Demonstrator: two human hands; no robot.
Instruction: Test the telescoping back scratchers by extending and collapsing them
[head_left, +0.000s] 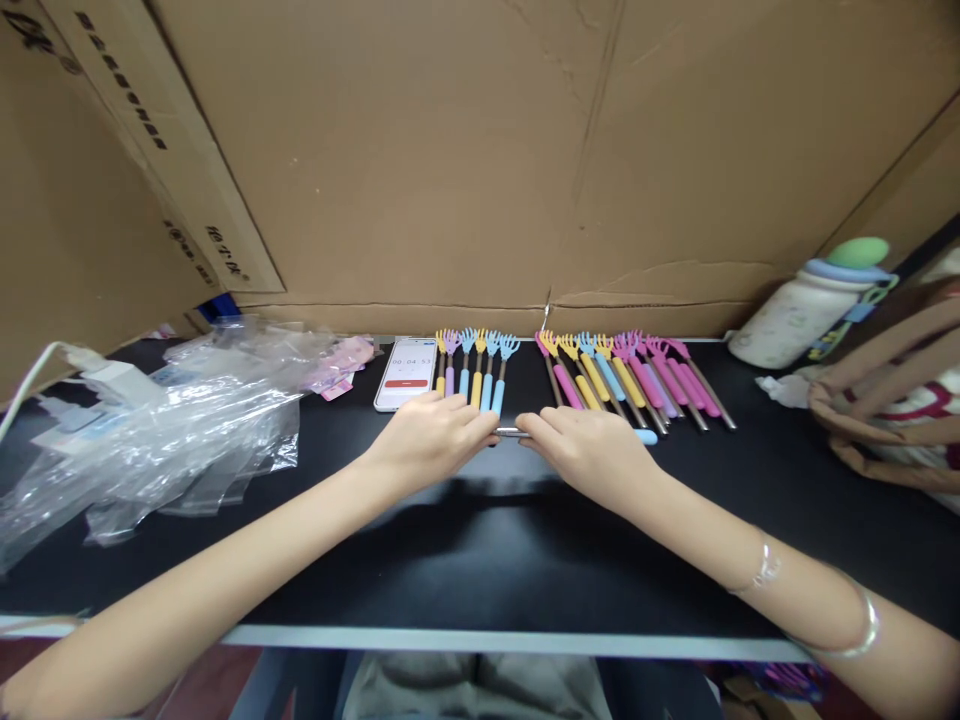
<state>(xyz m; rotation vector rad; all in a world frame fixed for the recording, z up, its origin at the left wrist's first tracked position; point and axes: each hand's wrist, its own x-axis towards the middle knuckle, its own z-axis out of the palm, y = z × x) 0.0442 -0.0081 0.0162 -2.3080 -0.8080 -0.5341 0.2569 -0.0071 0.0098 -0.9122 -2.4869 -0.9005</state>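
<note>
My left hand [442,430] and my right hand [592,445] are close together above the middle of the table, both closed on one back scratcher. Its thin metal rod [512,432] shows between my fingertips. A light blue grip end [645,437] sticks out past my right hand, while the claw end is hidden, apparently behind my left hand. Just beyond my left hand lies a row of back scratchers [478,375] with yellow, purple and blue claws and grips. Behind my right hand is another group of back scratchers [637,375], pink, yellow, blue and purple, claws pointing away.
A phone [406,375] showing a running timer lies left of the first row. Crumpled clear plastic bags [202,420] and a white charger plug [124,385] cover the left side. A bottle [802,310] and a brown-handled bag [862,400] stand right. Cardboard [420,150] walls the back.
</note>
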